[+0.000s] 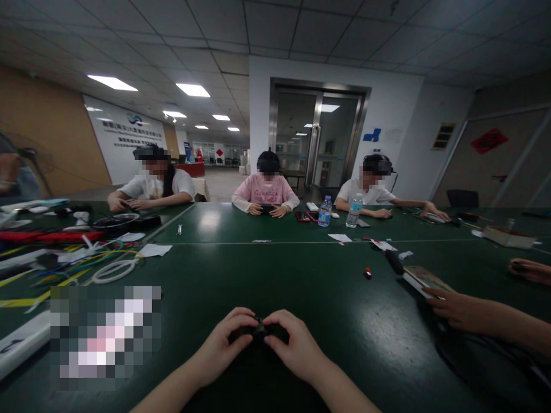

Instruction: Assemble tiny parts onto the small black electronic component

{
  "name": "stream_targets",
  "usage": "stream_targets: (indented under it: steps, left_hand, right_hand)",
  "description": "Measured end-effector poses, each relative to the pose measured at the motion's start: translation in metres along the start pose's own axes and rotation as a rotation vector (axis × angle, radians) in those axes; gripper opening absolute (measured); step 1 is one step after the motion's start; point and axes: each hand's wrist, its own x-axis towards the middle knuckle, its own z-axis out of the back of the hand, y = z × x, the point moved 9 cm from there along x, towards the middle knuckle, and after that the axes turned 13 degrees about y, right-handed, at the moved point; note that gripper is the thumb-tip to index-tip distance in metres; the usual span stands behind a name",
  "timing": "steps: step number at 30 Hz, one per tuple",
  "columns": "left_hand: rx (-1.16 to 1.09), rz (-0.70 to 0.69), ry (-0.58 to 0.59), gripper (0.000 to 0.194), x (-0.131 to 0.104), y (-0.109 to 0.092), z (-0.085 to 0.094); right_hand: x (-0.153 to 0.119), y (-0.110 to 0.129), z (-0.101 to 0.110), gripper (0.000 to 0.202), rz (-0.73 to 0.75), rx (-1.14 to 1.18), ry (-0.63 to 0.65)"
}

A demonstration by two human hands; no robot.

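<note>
Close in front of me, at the near side of the green table (301,272), both my hands meet around a small dark object (259,330). My left hand (227,343) closes on it from the left, thumb and fingers curled toward its middle. From the other side my right hand (293,343) grips it the same way, with its thumb near the left one. The object looks black. Its lower part merges with the dark area below, so its kind cannot be made out.
Left lie a white coiled cable (114,272), a paper sheet (155,250) and a white power strip (26,344). Bottles (325,212) stand across the table. A small red item (367,273) lies right of centre. Another person's hand (456,310) holds a book-like object (428,279). Several people sit around.
</note>
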Motion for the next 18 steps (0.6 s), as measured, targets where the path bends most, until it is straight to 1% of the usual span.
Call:
stream_targets:
  steps: [4,10,13,18]
  left_hand:
    - [0.004,0.003,-0.018,0.021,-0.0006,0.0010,0.0007]
    - [0.023,0.016,-0.018,0.027,-0.0006,0.0024,0.0005]
    - [0.033,0.010,-0.005,0.025,0.0000,0.0007,0.0003]
    - [0.037,0.001,-0.012,0.019,0.0009,0.0000,0.0011]
  right_hand:
    - [-0.0003,0.0004,-0.0001,0.021,0.013,0.012,0.008]
    - [0.0003,-0.0024,0.0000,0.023,0.018,0.022,-0.006]
    - [0.0006,-0.0023,0.0001,0.024,0.024,0.015,-0.013]
    - [0.0001,-0.0018,0.0010,0.031,0.016,0.006,-0.023]
